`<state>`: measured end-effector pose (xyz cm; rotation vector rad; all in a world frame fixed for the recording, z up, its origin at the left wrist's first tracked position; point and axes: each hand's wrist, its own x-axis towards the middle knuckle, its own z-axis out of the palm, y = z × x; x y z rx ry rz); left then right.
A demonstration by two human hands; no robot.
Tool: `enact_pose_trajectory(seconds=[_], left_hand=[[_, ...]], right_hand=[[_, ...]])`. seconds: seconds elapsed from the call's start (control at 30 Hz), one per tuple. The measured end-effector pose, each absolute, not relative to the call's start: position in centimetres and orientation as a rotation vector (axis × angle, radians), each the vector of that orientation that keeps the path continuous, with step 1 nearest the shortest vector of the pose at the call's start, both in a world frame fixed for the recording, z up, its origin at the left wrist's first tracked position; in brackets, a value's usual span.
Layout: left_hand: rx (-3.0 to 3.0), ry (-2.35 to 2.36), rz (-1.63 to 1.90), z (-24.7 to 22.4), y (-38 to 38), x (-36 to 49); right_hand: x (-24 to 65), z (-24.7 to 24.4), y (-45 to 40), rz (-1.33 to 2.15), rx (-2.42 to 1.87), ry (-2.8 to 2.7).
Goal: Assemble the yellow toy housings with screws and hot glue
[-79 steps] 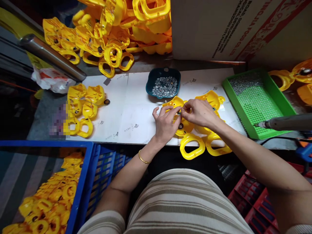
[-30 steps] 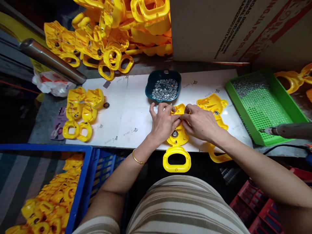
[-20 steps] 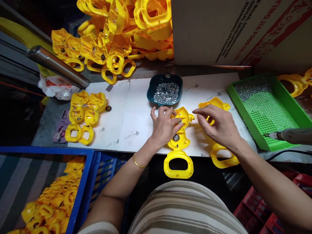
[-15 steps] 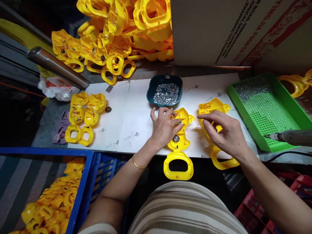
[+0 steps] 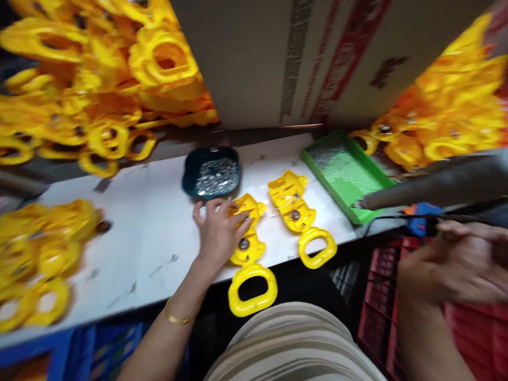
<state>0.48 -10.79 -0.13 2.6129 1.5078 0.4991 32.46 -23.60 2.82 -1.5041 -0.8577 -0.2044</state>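
Note:
My left hand (image 5: 220,230) lies over the upper part of a yellow plastic shell half (image 5: 250,256) with an oval handle ring. Its fingers are bent onto the shell, and what lies under them is hidden. A round metal piece sits lower in that shell. Beside it rests a second yellow shell half (image 5: 296,214), untouched, with a similar round piece. Far to the right, my right hand (image 5: 456,262) is smeared by motion, below a grey rod-shaped power tool (image 5: 428,185) with a thin tip. I cannot make out whether its fingers hold anything.
A dark teal bowl (image 5: 188,177) of small metal parts stands behind my left hand. The green basket (image 5: 349,209) holds more small parts. Yellow shells (image 5: 47,254) lie at left, with piles behind. A carton (image 5: 254,69) rises at the back; a red crate (image 5: 377,296) stands low right.
My right hand has left the second shell and moved far right, below the power tool. My left hand stays on the first shell. The whole view has swung to the right.

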Motion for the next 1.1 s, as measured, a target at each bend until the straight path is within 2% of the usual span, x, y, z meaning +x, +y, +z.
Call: enact_pose_trajectory(seconds=[0.07, 0.17, 0.5, 0.63, 0.83, 1.1], left_hand=[[2.642, 1.487, 0.563, -0.5, -10.4, 0.4], [2.688, 1.448, 0.573, -0.7, -9.8, 0.4], [2.690, 1.459, 0.506, -0.2, -10.0, 0.5], [2.686, 1.481, 0.488, -0.4, -10.0, 0.5], [2.678, 1.490, 0.501, -0.5, -10.1, 0.6], [2.782, 1.467, 0.419, -0.3, -10.1, 0.3]], right_hand=[[33.0, 3.2, -23.4, -0.447, -1.388, -0.751], [32.9, 3.3, -22.9, -0.367, -1.395, -0.664], [31.7, 2.0, -20.6, 0.258, -1.465, -0.856], [33.7, 3.1, -17.9, 0.365, -1.456, -0.994], [35.4, 4.4, -15.1, 0.289, -1.342, -0.983], [35.4, 2.4, -9.7, 0.186, -1.114, -0.804]])
